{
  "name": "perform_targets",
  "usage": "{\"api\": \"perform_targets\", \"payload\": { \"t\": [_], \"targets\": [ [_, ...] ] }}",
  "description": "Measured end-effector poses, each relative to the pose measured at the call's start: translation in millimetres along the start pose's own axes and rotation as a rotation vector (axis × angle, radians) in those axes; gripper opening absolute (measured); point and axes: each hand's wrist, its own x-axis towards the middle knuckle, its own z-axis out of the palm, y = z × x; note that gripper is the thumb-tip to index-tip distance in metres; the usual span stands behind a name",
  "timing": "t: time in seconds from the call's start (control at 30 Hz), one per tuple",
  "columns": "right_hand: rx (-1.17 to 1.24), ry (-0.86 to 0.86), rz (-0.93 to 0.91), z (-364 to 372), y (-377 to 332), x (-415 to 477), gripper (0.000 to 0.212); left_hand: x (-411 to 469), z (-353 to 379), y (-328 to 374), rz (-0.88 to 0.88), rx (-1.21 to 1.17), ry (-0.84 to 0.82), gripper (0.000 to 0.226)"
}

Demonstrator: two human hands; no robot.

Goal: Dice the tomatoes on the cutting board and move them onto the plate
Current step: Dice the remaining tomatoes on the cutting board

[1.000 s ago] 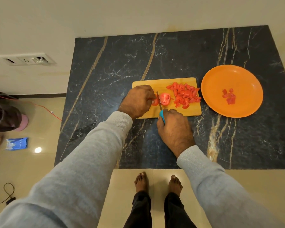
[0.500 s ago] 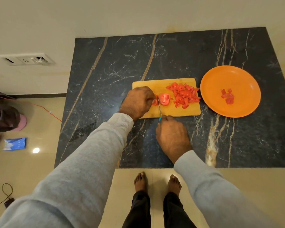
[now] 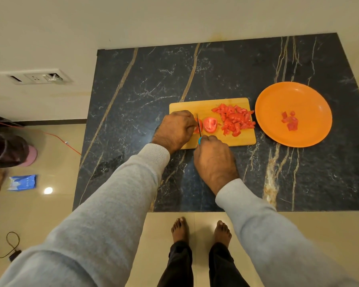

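A wooden cutting board [image 3: 205, 104] lies on the dark marble counter. My left hand [image 3: 175, 129] grips a tomato piece [image 3: 197, 129] at the board's left, mostly hidden under my fingers. My right hand [image 3: 215, 160] grips a knife [image 3: 199, 126] by its blue handle, the blade standing between that piece and a cut tomato slice [image 3: 210, 124] lying face up. A heap of diced tomato [image 3: 235, 120] covers the board's right side. The orange plate [image 3: 278, 100] to the right holds several diced pieces [image 3: 290, 122].
The marble counter [image 3: 216, 69] ends at a front edge just above my bare feet. A wall socket [image 3: 36, 76] is at the left. On the floor lie a blue packet [image 3: 22, 182], a red cable and a black cord.
The knife blade has drawn back toward me through the tomato, and my right hand moved slightly back. The left hand kept its hold.
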Motion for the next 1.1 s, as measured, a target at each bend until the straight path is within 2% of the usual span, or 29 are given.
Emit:
{"api": "perform_targets", "payload": {
  "t": [0.13,0.33,0.47,0.7,0.93,1.1],
  "targets": [
    [-0.039,-0.021,-0.020,-5.5,-5.6,21.1,0.020,0.9,2.2,-0.5,-0.009,-0.003,0.004,0.034],
    [-0.125,-0.090,-0.025,0.8,0.7,-0.2,0.024,0.4,-0.9,-0.4,0.005,0.015,-0.003,0.038],
    [-0.072,-0.166,0.019,6.7,7.9,-28.0,0.031,-2.5,0.1,-0.1,-0.005,-0.001,0.009,0.033],
    [0.015,-0.032,0.007,-1.5,3.4,-37.2,0.039,-8.8,0.7,-6.4,0.000,-0.022,0.021,0.031],
    [0.011,-0.029,-0.019,-0.3,-14.4,-12.3,0.021,-7.6,1.6,-6.6,0.000,-0.010,0.054,0.034],
    [0.009,0.014,-0.008,1.7,-8.2,-14.9,0.023,-7.5,3.9,-6.3,0.001,-0.035,0.053,0.031]
  ]
}}
